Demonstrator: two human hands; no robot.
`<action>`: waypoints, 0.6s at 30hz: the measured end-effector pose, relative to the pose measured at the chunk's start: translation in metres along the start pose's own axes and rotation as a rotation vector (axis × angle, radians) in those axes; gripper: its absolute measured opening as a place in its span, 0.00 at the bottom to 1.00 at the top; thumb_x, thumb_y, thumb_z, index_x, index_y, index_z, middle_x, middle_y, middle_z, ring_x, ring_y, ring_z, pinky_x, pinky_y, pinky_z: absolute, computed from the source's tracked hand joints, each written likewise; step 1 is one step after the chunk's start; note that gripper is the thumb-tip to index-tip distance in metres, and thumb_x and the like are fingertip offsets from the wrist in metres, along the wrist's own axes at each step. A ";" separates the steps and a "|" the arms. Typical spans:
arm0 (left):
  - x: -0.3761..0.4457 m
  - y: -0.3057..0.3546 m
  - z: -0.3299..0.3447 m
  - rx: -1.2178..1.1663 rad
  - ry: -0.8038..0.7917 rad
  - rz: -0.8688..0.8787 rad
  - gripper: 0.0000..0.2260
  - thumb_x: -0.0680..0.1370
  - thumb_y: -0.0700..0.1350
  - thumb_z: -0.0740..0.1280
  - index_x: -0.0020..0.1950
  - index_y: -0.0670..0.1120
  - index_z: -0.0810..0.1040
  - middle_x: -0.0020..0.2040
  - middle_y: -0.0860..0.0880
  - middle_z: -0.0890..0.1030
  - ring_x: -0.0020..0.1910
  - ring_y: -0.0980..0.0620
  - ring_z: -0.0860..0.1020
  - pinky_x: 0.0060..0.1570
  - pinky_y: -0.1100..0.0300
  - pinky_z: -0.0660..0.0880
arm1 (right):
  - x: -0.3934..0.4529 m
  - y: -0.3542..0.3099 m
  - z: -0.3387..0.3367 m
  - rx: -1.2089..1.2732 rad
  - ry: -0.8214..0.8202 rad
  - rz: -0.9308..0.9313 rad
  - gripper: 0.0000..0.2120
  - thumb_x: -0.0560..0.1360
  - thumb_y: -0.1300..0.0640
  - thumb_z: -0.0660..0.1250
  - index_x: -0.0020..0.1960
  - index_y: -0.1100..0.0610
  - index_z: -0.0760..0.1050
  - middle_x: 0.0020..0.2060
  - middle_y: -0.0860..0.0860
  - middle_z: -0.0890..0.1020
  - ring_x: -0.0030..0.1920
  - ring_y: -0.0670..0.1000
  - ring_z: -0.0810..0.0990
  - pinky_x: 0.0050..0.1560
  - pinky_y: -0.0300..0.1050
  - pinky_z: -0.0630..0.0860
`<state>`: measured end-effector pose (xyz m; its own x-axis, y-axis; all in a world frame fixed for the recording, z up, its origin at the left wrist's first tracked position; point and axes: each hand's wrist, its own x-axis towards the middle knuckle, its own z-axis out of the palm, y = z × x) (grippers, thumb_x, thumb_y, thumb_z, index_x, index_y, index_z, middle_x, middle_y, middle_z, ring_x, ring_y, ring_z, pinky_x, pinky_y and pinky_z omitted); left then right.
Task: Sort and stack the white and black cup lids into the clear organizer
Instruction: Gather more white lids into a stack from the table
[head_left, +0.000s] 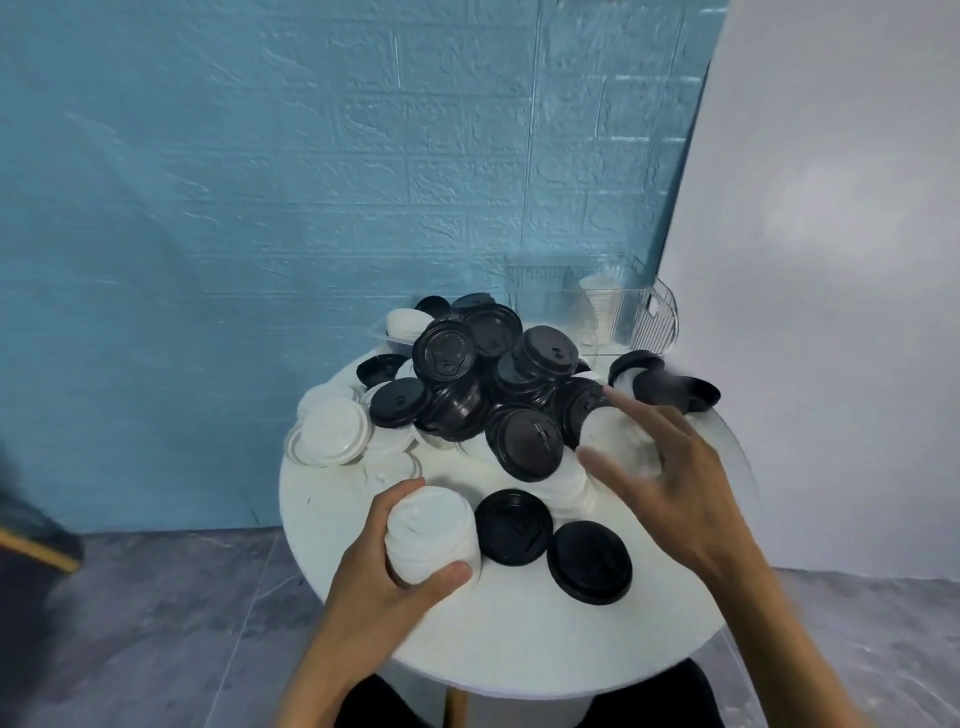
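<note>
Sorting is at an early stage, by this view. The left hand (387, 566) grips a nested stack of white plastic lids (431, 535) at lower centre. The right hand (670, 467), fingers spread, reaches at a blurred white lid (618, 436). The mixed heap of black and white lids (467, 384) remains on the round white table (519, 639). The clear plastic organizer (597, 306), upper right, holds few lids.

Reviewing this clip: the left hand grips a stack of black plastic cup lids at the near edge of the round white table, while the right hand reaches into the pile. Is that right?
Not quite: the head view shows the left hand gripping a stack of white plastic cup lids, not black ones. The rest holds: it is at the near edge of the round white table, and the right hand reaches into the pile of mixed black and white lids.
</note>
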<state>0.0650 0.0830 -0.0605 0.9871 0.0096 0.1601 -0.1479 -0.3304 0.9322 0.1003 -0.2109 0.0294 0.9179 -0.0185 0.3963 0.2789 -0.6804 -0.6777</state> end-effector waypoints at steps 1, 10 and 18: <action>0.000 -0.001 0.000 0.005 0.000 -0.002 0.43 0.60 0.66 0.80 0.72 0.69 0.66 0.62 0.69 0.78 0.60 0.68 0.76 0.54 0.64 0.74 | 0.002 -0.013 0.009 0.061 -0.050 -0.029 0.32 0.70 0.25 0.64 0.72 0.29 0.66 0.56 0.32 0.72 0.56 0.37 0.74 0.53 0.35 0.70; 0.001 0.005 -0.001 0.033 0.004 -0.001 0.40 0.60 0.73 0.78 0.67 0.77 0.63 0.63 0.73 0.76 0.61 0.70 0.75 0.56 0.65 0.74 | 0.001 -0.082 0.094 0.417 -0.277 -0.112 0.20 0.74 0.31 0.66 0.62 0.37 0.73 0.55 0.39 0.80 0.59 0.43 0.79 0.60 0.50 0.78; 0.001 0.005 -0.001 0.021 0.002 0.024 0.38 0.64 0.66 0.80 0.69 0.73 0.65 0.62 0.68 0.80 0.60 0.65 0.79 0.52 0.67 0.76 | -0.013 -0.070 0.102 0.648 -0.304 -0.138 0.25 0.72 0.49 0.79 0.63 0.53 0.72 0.54 0.48 0.83 0.57 0.53 0.83 0.58 0.44 0.80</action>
<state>0.0647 0.0827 -0.0552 0.9831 0.0032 0.1828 -0.1702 -0.3500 0.9212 0.0973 -0.0882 0.0081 0.8740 0.3046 0.3785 0.4219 -0.0897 -0.9022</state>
